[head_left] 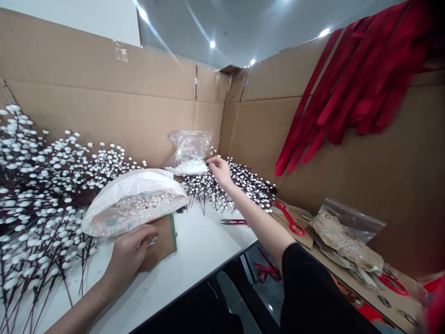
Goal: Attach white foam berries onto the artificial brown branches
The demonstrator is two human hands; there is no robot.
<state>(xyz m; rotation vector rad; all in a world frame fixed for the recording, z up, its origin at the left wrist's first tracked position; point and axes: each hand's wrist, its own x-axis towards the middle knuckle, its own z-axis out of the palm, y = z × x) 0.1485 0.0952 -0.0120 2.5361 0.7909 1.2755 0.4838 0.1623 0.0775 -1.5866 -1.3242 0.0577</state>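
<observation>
My right hand (219, 170) reaches to the back of the table, fingers pinched on what looks like a dark berry stem, at a pile of white-berry stems (243, 183). Just left of it stands a clear plastic bag (190, 144) with white beads at its bottom. Closer to me, my left hand (131, 248) is closed over a cardboard piece (165, 243) with a green edge; something small and pale shows at its fingertips, too small to name. Beside that hand an open white bag (134, 183) holds many small pale beads (146, 203).
Many white-berry branches (41, 185) fill the left side. Thread snips (234, 222) lie on the white table (198, 246). Red scissors (290, 218) and a bag of clear pieces (344, 234) rest on cardboard at right. Red ribbons (358, 93) hang over the cardboard wall (264, 125).
</observation>
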